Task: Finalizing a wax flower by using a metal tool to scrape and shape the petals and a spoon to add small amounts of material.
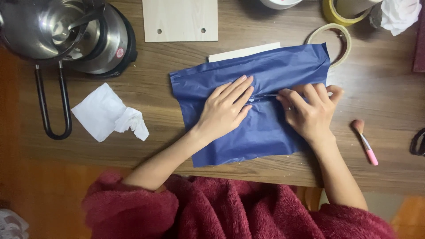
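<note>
Head view: blue plastic bag (261,132) lies flat at centre frame on wooden desk (168,119). Left hand (226,109) pressed palm-down on bag, fingers straight and together. Right hand (310,110) at bag's right side, fingers curled, pinching what looks like a thin strip of clear tape (270,94). Crumpled tissue (110,116) left, pink brush (365,142) right, tape rolls (345,33) upper right, metal kettle (75,33) upper left.

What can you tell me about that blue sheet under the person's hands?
The blue sheet looks like thin, crinkled plastic or paper, dark blue and roughly rectangular, lying flat on the wooden table. A fold or seam runs across its middle. The left hand presses flat on it; the right hand pinches along the seam. A pale wooden strip pokes out beneath its top edge.
</note>
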